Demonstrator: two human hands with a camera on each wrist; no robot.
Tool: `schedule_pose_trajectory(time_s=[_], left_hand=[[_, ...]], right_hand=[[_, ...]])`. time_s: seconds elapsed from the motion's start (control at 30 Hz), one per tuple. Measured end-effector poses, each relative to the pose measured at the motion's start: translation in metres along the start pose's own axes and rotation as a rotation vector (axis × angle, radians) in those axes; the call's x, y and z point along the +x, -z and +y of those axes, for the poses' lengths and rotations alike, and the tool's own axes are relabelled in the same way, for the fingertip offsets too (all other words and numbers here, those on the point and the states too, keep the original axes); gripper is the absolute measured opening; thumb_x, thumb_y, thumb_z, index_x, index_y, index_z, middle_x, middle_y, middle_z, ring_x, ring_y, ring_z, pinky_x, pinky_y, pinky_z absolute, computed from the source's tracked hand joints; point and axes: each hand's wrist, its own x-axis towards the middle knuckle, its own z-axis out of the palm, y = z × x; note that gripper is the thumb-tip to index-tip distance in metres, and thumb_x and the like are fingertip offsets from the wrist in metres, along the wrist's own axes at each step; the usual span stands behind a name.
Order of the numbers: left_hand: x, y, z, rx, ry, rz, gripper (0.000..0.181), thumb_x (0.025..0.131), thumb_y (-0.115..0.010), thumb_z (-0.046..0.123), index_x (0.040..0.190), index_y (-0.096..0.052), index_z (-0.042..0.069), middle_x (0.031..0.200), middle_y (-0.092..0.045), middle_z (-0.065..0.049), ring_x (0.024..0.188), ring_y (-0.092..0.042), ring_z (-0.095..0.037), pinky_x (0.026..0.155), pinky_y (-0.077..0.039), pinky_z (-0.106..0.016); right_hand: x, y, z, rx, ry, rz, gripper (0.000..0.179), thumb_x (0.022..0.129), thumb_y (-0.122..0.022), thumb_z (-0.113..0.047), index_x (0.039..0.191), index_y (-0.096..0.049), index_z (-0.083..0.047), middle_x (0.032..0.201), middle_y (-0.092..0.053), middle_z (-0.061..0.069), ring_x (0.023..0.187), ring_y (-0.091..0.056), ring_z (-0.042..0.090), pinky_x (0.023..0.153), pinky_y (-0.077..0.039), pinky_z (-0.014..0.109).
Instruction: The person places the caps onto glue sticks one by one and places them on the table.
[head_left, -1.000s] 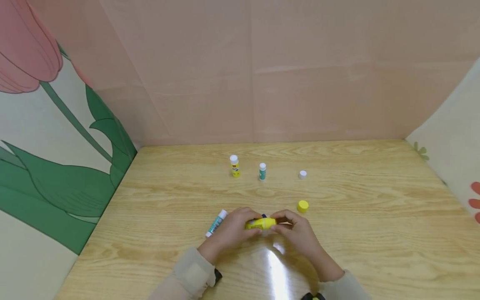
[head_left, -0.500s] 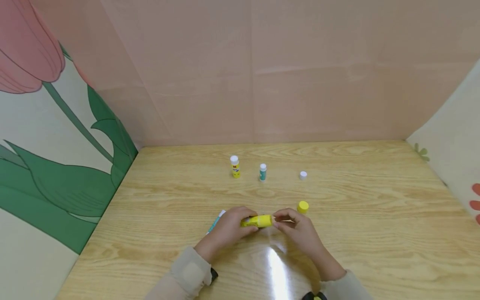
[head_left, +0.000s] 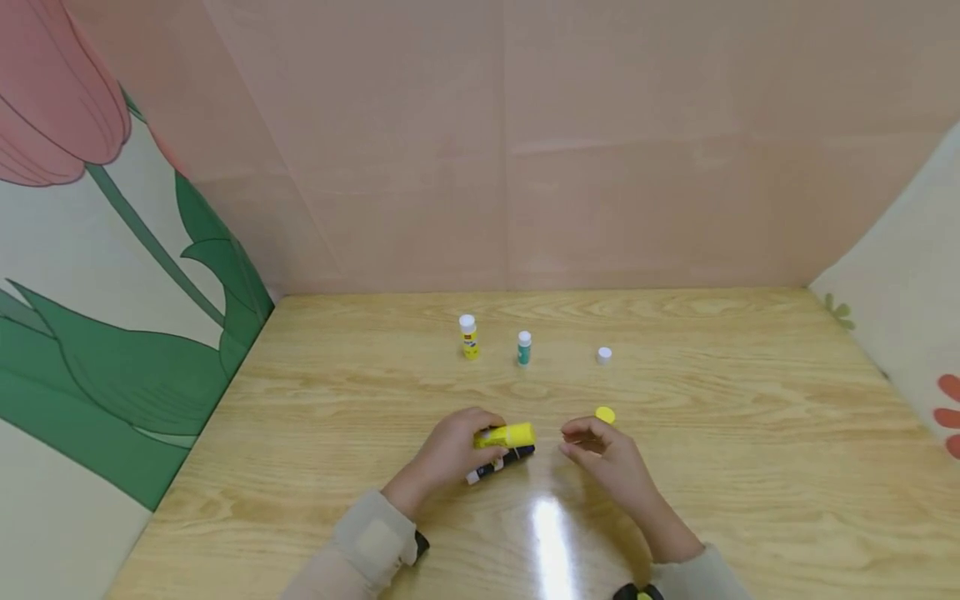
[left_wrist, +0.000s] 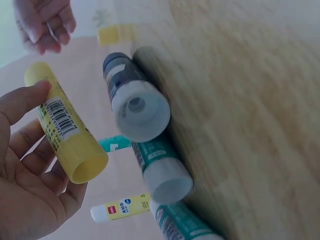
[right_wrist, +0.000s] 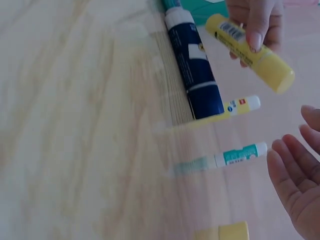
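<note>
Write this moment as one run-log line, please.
left hand: holds yellow glue stick | right hand: holds nothing | dark blue glue stick: lying on table | yellow cap: beyond right hand

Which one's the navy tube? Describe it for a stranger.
On the wooden table, find the left hand holding a yellow tube. The navy tube lies beneath, white at one end; its dark body differs from that yellow tube and the teal tube nearby.

A wood-grain table (head_left: 750, 433) meets a creased pink backdrop (head_left: 637, 158) at its far edge. The pale left wall (head_left: 60, 242) bears a large tulip (head_left: 56, 92); the pale right wall (head_left: 911, 275), red shapes (head_left: 950, 417). White glare (head_left: 552, 546) streaks the near tabletop.
</note>
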Motion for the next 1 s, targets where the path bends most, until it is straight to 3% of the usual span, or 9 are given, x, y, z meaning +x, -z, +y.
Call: schedule_pose_trajectory(time_s=[0.6,1.0], left_hand=[[0.0,0.015,-0.011,-0.024,0.135,0.037,0.034,0.076,-0.065,0.027,0.107,-0.058,0.013,0.106,-0.055,0.001,0.093,-0.051,-0.012,0.078,-0.042,-0.028],[-0.002,0.02,-0.023,0.028,0.139,0.071,0.034,0.077,-0.065,0.023,0.107,-0.058,0.009,0.104,-0.056,-0.001,0.093,-0.052,-0.015,0.079,-0.042,-0.031]], right_hand=[[0.007,0.026,0.014,-0.278,0.155,0.007,0.023,0.075,-0.066,-0.006,0.095,-0.058,0.001,0.093,-0.058,0.012,0.083,-0.056,0.026,0.069,-0.046,0.036],[0.01,0.03,0.019,-0.34,0.203,0.014,0.024,0.071,-0.067,0.0,0.093,-0.058,0.004,0.093,-0.058,0.013,0.083,-0.054,0.032,0.07,-0.044,0.044]])
